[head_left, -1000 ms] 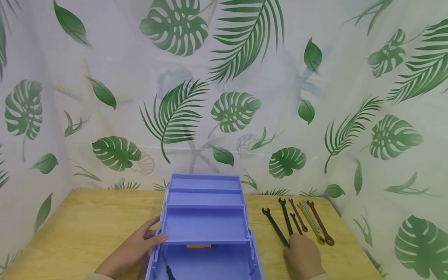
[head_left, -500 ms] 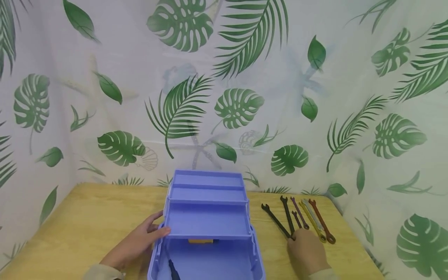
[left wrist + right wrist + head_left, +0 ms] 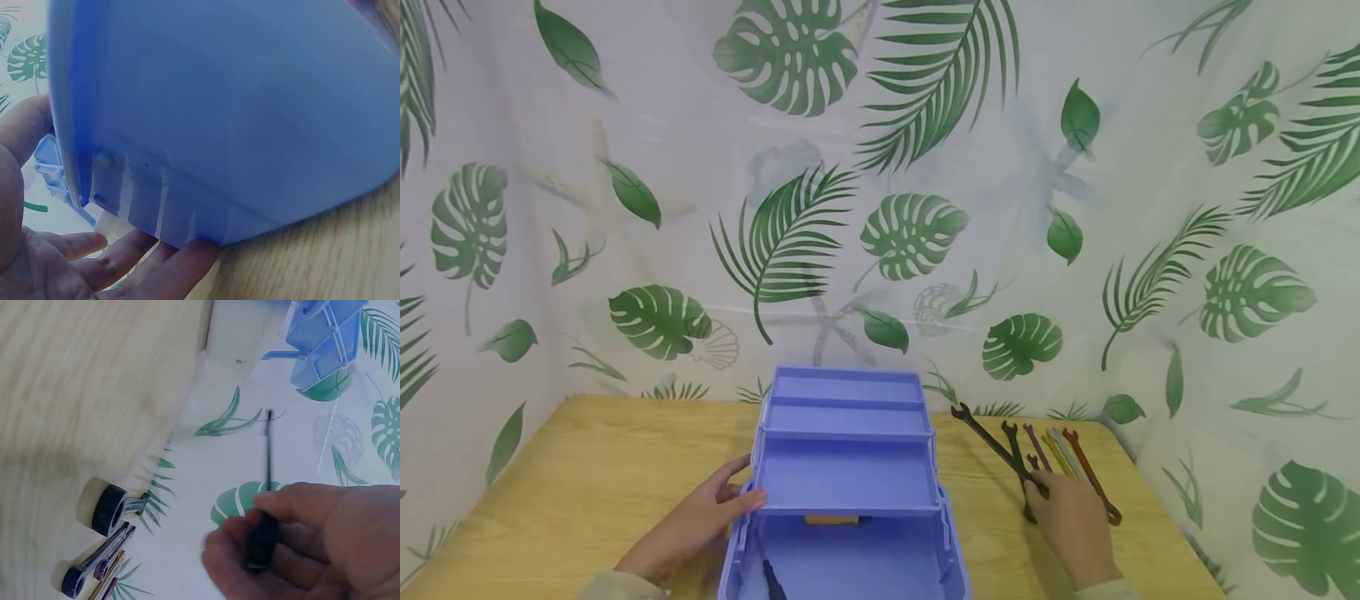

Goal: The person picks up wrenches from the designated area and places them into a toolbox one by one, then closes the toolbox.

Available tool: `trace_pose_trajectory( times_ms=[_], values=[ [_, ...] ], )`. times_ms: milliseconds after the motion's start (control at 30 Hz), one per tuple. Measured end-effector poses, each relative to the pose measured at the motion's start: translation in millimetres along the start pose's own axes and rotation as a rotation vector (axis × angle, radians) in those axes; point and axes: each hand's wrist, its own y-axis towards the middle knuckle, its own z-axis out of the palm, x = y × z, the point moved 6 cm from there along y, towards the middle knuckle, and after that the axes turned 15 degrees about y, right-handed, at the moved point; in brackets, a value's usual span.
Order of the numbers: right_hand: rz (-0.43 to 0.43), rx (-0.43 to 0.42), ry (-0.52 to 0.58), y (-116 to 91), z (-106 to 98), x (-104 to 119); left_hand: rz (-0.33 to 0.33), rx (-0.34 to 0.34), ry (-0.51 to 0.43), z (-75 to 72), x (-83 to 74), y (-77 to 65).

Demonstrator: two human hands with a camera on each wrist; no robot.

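Note:
A blue plastic toolbox (image 3: 842, 567) stands open on the table, its stepped trays (image 3: 850, 475) raised toward the back. My left hand (image 3: 692, 525) holds its left side, the thumb at the tray's front corner and the fingers against the outer wall (image 3: 250, 125). To the right of the box, my right hand (image 3: 1071, 521) grips a black combination wrench (image 3: 988, 437) by one end, tilted with its open end up and away. In the right wrist view the same wrench (image 3: 269, 462) points away from the hand. Another black wrench (image 3: 1013, 450) lies beneath it.
More wrenches lie near the right hand: a small dark one, a purple one (image 3: 1034, 446), a yellow one, a silver one and a red-brown one (image 3: 1090, 475). Inside the toolbox are a black-handled screwdriver (image 3: 772, 581) and a yellow item (image 3: 831, 519), partly hidden. A leaf-patterned curtain (image 3: 925, 167) backs the table.
My right hand has lifted the leftmost black wrench off the table, its open end rising toward the back. The left hand stays at the toolbox. The head view has shifted slightly.

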Motion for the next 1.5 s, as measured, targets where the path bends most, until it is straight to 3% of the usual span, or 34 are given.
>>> trace_pose_trajectory(
  times_ms=[167, 333, 533, 967, 1200, 1500],
  values=[
    [-0.081, -0.134, 0.043, 0.6, -5.6, 9.0, -0.015, 0.004, -0.014, -0.3, 1.6, 0.2],
    [-0.243, -0.269, 0.06, 0.1, -11.7, 19.6, -0.007, 0.017, -0.03, -0.5, 1.3, 0.9],
    [-0.385, -0.336, 0.09, -3.3, -13.7, 29.5, -0.004, 0.017, -0.021, -0.1, 0.4, -1.4],
    [-0.512, -0.277, 0.122, -8.1, -4.1, 41.7, 0.032, 0.012, -0.005, 1.1, 0.5, -0.2],
    [-0.598, -0.238, 0.116, -10.5, 0.6, 45.5, -0.043, -0.033, 0.042, 0.2, 1.2, -2.3],
    [-0.709, -0.217, 0.111, -16.4, 6.0, 51.0, -0.051, -0.035, 0.036, 1.5, 0.5, -4.9]
  ],
)
